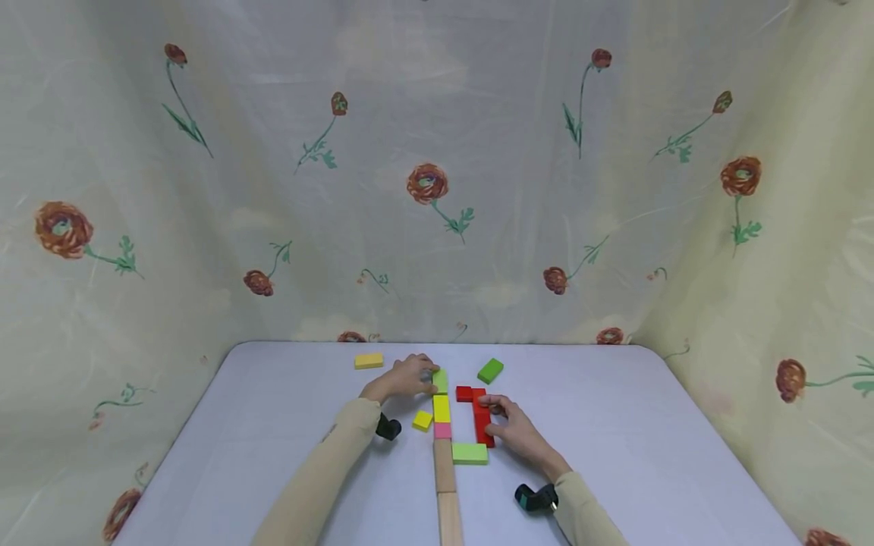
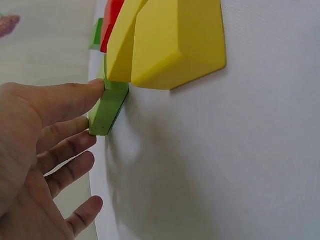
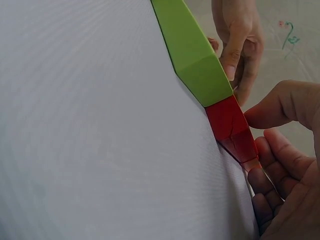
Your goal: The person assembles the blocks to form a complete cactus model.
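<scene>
My left hand (image 1: 407,378) pinches a light green block (image 1: 441,381) at the far end of a column of blocks; the left wrist view shows the thumb and index finger against that block (image 2: 109,107), the other fingers spread. Toward me, the column goes on with a yellow block (image 1: 441,409), a pink block (image 1: 442,431) and wooden blocks (image 1: 444,466). Right of it, my right hand (image 1: 524,437) holds the red blocks (image 1: 482,421) standing in a line, thumb and fingertips at their right side. The right wrist view shows the thumb on a red block's (image 3: 227,117) edge.
A small red block (image 1: 464,393) adjoins the red line's far end. A light green block (image 1: 470,453) lies crosswise at its near end. Loose around are a yellow block (image 1: 422,420), a pale yellow block (image 1: 369,361) and a green block (image 1: 490,370). Floral cloth (image 1: 382,250) hangs behind the table.
</scene>
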The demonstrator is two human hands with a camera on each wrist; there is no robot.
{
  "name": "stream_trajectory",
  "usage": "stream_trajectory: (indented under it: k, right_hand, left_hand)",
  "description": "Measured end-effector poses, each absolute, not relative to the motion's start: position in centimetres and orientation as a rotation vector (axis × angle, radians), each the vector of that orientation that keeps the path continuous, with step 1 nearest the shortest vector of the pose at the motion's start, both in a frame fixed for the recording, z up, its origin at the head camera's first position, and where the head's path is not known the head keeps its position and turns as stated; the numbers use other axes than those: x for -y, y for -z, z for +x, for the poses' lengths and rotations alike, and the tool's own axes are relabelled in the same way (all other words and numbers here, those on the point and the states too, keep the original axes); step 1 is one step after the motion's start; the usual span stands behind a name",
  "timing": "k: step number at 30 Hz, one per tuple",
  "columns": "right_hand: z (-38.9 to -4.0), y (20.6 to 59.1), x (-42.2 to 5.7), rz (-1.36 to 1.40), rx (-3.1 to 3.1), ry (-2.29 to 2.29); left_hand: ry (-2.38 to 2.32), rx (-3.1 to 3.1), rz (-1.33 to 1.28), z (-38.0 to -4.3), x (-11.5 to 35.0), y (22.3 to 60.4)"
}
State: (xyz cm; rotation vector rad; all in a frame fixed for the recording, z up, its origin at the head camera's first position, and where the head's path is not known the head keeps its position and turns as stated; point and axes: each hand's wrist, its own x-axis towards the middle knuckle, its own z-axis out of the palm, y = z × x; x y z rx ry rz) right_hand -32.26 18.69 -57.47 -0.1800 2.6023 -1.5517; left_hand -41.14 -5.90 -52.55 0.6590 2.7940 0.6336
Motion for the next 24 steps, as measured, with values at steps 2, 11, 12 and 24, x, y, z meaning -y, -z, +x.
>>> stream_trajectory:
  k: [2,11,12,24]
  right_hand:
    - [-32.21,57.44,-18.68,-0.179,-2.598,1.552]
    - [-32.15,57.35,-18.72,-0.178,-2.584,1.555]
    - [-32.17,57.36,-18.72,-0.181,-2.584,1.557]
    - [-32.22,57.35,-18.66,-0.185,-2.590,1.558]
  left_hand:
    - [-0.641,-2.792,0.658,-41.15,5.89,52.55]
    - [-0.673,-2.785,0.641,-40.97,5.95,52.60]
    - [-0.678,-2.783,0.639,-40.97,5.95,52.62]
    - [-0.661,-2.770,0.690,-41.01,6.04,52.83]
